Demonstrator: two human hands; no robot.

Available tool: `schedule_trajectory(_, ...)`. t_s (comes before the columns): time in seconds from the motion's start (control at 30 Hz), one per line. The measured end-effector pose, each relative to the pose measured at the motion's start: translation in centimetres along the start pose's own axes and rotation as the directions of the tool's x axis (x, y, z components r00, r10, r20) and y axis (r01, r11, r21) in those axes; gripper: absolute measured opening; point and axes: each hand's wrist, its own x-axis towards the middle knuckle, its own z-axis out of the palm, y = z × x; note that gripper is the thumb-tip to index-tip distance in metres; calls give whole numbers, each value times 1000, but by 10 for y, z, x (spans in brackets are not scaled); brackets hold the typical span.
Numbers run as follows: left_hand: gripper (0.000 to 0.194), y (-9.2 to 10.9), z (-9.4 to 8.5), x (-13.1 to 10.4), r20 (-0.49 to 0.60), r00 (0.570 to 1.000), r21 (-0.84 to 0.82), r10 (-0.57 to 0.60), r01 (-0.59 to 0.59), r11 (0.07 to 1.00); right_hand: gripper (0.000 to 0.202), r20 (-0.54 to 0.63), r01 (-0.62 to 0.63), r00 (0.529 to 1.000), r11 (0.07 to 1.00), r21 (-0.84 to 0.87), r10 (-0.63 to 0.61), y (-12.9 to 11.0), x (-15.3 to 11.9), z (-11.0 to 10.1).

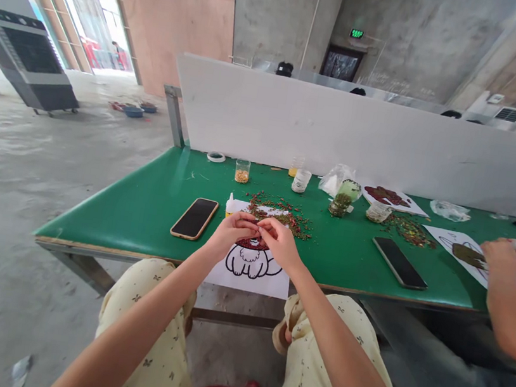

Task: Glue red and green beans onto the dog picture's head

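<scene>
My left hand (235,229) and my right hand (275,241) meet at the fingertips over a white sheet (215,273) with a black-outlined animal drawing. Fingers of both are pinched together; whatever is between them is too small to make out. Dark red beans (252,242) cover the upper part of the drawing under my hands. The lower body and paws are bare outline. Just beyond lies a loose spread of red and green beans (299,225). A white glue bottle (230,203) stands beside my left hand, partly hidden.
A phone (195,218) lies left on the green table (131,208), another phone (399,263) right. Behind are a cup of yellow grains (242,172), a white cup (301,181) and a tilted green jar (343,199). At right, a person's hands (508,257) work over another drawing (456,247).
</scene>
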Motion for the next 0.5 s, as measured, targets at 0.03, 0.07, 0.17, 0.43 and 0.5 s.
schedule_trajectory(0.03, 40, 0, 0, 0, 5, 1000, -10, 1, -1, 1000, 15, -27, -9, 1000, 1000, -2, 8, 1, 1, -1)
schedule_trajectory(0.07, 42, 1, 0, -1, 9, 1000, -23, -2, 3, 1000, 15, -59, -20, 998, 1000, -3, 20, 2, 1, -2)
schedule_trajectory(0.17, 43, 2, 1, -1, 18, 1000, -58, -19, 20, 998, 15, -141, -54, 989, 999, 6, 54, 3, 4, -6)
schedule_trajectory(0.43, 34, -1, 1, -3, 59, 998, -87, -29, 34, 996, 17, -118, -38, 992, 999, 7, 38, 0, 1, -10)
schedule_trajectory(0.5, 32, -1, 1, -3, 50, 998, -68, -28, 32, 997, 17, -99, -26, 995, 1000, -8, 25, -1, 0, -9)
